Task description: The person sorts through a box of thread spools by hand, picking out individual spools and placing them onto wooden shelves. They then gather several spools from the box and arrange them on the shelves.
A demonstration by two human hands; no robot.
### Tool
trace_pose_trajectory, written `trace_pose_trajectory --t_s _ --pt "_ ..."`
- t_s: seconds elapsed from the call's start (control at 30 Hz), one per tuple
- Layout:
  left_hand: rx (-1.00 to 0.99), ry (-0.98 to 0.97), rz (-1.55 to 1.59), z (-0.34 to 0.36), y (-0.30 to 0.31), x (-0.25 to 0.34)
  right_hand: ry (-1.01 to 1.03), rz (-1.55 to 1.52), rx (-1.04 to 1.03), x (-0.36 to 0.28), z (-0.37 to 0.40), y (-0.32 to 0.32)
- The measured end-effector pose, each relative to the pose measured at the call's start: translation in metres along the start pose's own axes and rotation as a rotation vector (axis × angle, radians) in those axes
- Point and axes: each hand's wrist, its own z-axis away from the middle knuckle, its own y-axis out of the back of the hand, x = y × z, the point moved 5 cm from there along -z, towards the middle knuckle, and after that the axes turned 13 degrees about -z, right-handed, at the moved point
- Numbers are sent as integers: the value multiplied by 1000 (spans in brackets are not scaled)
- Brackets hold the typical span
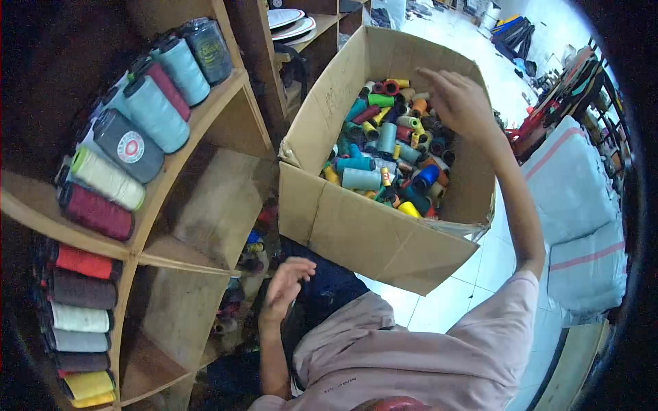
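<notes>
A big cardboard box [370, 233] stands in front of me, holding a heap of thread spools [387, 137] in many colours, several of them with little thread left. Over the box's far right part hangs my right hand [456, 103], its fingers stretched out and nothing in them. My left hand [286, 288] is low beside the box's near left corner, in front of the wooden shelf. Its fingers are loosely bent and apart, with no object showing in them.
On the left, a wooden shelf [195, 130] bears rows of thread cones [156, 113] in blue, grey, cream and maroon. More spools [255, 240] lie low behind it. White wrapped bundles [576, 185] stand at the right. Round plates [291, 26] sit on a shelf behind.
</notes>
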Motion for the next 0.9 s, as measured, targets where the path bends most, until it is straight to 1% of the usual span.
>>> trace_pose_trajectory --t_s 0.03,0.07,0.13,0.17,0.23,0.3,0.33,0.4,0.43,0.47,0.5,0.53,0.57,0.6,0.63,0.67,0.7,0.73,0.8,0.87,0.9 --pt "0 -45 -72 -17 -1 13 -30 -11 -90 22 -1 -26" --pt "1 -43 -73 -36 -3 25 -30 -14 -90 36 -4 -45" --pt "18 -203 -307 -76 -10 56 -228 -82 -524 67 -1 -98" --pt "18 -200 -311 -96 -13 67 -229 -86 -523 73 -7 -109" --pt "42 -337 -708 -137 -26 87 -259 -150 -1004 78 -4 -149" --pt "52 -343 -814 -180 -38 91 -173 -154 -1128 132 13 -241" --pt "48 -340 -815 -200 -42 89 -130 -160 -1188 159 21 -286" --pt "-24 -136 -1122 -238 -46 75 -168 -87 -1169 175 26 -360" --pt "-28 -134 -1127 -252 -47 68 -201 -4 -1146 170 17 -368" --pt "-59 -132 -1221 -264 -46 57 -202 -11 -1145 164 16 -371" --pt "-89 -129 -1314 -271 -45 45 -307 -39 -1008 146 7 -349" --pt "-91 -124 -1317 -273 -41 38 -409 -67 -869 137 -1 -336" --pt "-204 -66 -1386 -273 -40 26 -464 -43 -898 142 -5 -354" --pt "-317 -9 -1452 -274 -37 12 -466 -49 -898 144 -1 -370" --pt "-433 34 -1360 -273 -32 -6 -398 34 -676 145 -4 -375" --pt "-438 40 -1364 -272 -26 -21 -330 115 -453 146 -8 -378" --pt "-556 76 -1365 -270 -30 -24 -421 70 -550 154 -8 -392" --pt "-672 114 -1363 -266 -34 -25 -421 65 -548 156 -7 -401" --pt "-639 147 -1352 -265 -36 -16 -495 68 -416 162 -3 -411" --pt "-480 93 -1352 -267 -36 -1 -525 10 -392 161 -8 -410" --pt "-490 117 -1357 -268 -36 -1 -506 51 -381 165 -7 -413"
